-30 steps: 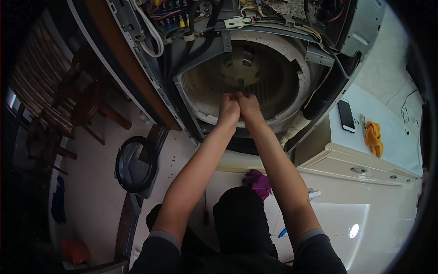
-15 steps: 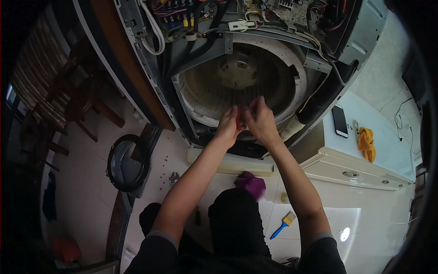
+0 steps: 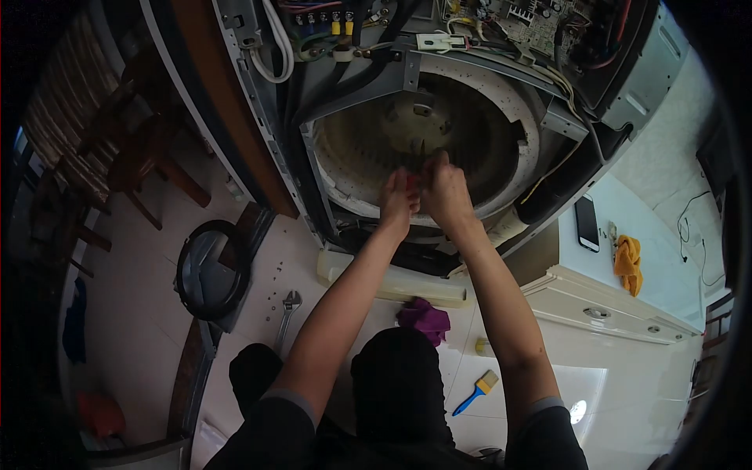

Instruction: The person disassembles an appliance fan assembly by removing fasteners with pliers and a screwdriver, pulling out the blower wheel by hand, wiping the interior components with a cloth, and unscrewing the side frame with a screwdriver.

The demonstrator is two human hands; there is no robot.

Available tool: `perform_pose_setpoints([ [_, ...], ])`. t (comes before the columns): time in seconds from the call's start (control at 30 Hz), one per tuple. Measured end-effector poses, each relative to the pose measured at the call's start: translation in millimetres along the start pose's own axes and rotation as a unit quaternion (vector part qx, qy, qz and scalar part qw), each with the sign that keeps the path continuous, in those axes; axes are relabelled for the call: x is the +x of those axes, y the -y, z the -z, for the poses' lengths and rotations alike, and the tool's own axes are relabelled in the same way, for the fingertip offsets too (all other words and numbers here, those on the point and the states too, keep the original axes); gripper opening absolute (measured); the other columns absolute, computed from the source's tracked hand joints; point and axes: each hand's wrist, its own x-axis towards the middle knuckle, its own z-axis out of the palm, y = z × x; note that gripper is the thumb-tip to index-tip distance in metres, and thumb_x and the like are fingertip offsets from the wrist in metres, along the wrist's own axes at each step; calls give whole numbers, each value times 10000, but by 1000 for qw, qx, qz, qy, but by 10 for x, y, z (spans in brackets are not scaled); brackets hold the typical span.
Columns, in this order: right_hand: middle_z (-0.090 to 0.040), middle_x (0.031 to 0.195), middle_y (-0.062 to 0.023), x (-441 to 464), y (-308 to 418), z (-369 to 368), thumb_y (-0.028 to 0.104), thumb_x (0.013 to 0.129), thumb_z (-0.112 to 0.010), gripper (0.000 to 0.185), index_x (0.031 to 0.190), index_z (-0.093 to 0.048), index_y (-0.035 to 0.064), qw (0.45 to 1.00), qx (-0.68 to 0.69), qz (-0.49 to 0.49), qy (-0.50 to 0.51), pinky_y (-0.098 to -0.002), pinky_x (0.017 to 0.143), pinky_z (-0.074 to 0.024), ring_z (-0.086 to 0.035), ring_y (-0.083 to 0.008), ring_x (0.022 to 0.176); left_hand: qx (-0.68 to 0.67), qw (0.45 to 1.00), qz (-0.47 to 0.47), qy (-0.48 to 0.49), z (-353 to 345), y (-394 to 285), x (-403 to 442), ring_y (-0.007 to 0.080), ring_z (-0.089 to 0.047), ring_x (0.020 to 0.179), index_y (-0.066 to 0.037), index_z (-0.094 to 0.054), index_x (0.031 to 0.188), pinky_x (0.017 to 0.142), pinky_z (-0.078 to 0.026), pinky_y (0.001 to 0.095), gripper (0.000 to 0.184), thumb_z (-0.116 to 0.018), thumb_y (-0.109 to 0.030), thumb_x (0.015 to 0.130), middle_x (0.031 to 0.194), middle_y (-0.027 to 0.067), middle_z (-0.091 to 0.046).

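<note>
Both hands are close together in front of the round blower fan of an opened appliance. My left hand is closed around a small red-handled tool. My right hand is curled up beside it, fingers pinched. A thin pointed tip rises above the right fingers towards the dusty fan hub. The tool's exact kind is hard to make out, and the fingers hide most of it. Whether the right fingers grip this same tool is hidden.
Wiring and a circuit board lie above the fan. On the floor are a black ring, an adjustable wrench, several screws, a purple cloth and a blue-handled brush. A phone and orange cloth rest on the cabinet.
The camera view has shifted slightly. My hands have stayed together but turned, and a thin pointed tip now shows above the right fingers.
</note>
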Motion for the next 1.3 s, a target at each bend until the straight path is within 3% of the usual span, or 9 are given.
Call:
perform_pose_setpoints([
  [0.27, -624, 825, -273, 0, -1, 33, 34, 783, -584, 212, 959, -505, -54, 998, 13, -33, 47, -480, 709, -485, -606, -443, 832, -12, 1000, 2, -10, 11, 35, -87, 36, -367, 503, -164, -526, 897, 441, -242, 203, 263, -450, -400, 984, 677, -54, -501],
  [0.5, -634, 863, -264, -165, -120, -231, 131, 843, -567, 256, 1020, -594, -52, 983, 105, -148, 41, -429, 762, -478, -615, -410, 938, 135, 989, -54, -40, 158, -149, -118, 37, -364, 508, -112, -526, 886, 435, -280, 214, 260, -489, -355, 973, 678, -51, -485],
  [0.6, -647, 794, -213, -203, -183, -330, 180, 869, -558, 255, 978, -635, -38, 978, 148, -149, 15, -366, 664, -481, -655, -308, 798, 172, 983, -45, -36, 149, -240, -138, 39, -375, 525, -110, -523, 894, 445, -290, 208, 215, -523, -315, 961, 687, -49, -476],
  [0.77, -589, 714, -57, -124, -223, -411, 173, 907, -540, 222, 967, -636, -18, 910, 318, -265, 29, -274, 481, -392, -504, -99, 579, 255, 965, -20, -53, 49, -411, -34, 43, -387, 548, -115, -512, 902, 458, -306, 209, 163, -535, -266, 957, 701, -46, -463],
  [0.87, -581, 714, -30, -111, 18, -272, 164, 908, -539, 212, 967, -612, -26, 862, 396, -312, 44, -281, 464, -391, -497, -118, 554, 268, 960, -44, -65, 23, -354, 32, 45, -406, 567, -113, -510, 910, 472, -332, 219, 150, -523, -252, 964, 707, -40, -470],
  [0.97, -560, 706, -18, -145, 84, -405, 165, 916, -526, 205, 987, -590, -17, 872, 365, -325, 28, -281, 464, -397, -485, -112, 552, 202, 968, -100, -110, -88, -268, -95, 134, -485, 718, -15, -530, 897, 644, -417, 310, 218, -479, -214, 971, 761, 53, -545],
  [1.13, -575, 748, -37, -305, 97, -159, 169, 937, -507, 186, 977, -567, -3, 858, 371, -349, 68, -272, 509, -445, -540, -137, 625, 287, 955, 53, -52, -70, -479, -396, 122, -531, 733, -86, -540, 971, 629, -432, 273, 151, -509, -234, 956, 825, 7, -568],
  [1.27, -603, 928, -85, -501, -32, -134, 181, 957, -501, 195, 1043, -505, 7, 845, 433, -313, 12, -311, 656, -544, -621, -180, 777, 358, 933, 29, -9, 63, -448, -162, 130, -570, 844, -88, -584, 1027, 717, -440, 290, 207, -539, -271, 940, 928, 23, -621],
  [1.3, -603, 928, -85, -557, -55, -171, 181, 957, -501, 195, 1043, -505, 7, 844, 435, -313, 12, -311, 656, -544, -621, -180, 777, 236, 971, 31, 2, 9, -440, -77, 139, -583, 865, -86, -599, 1043, 720, -441, 291, 224, -569, -272, 921, 967, 30, -633],
])
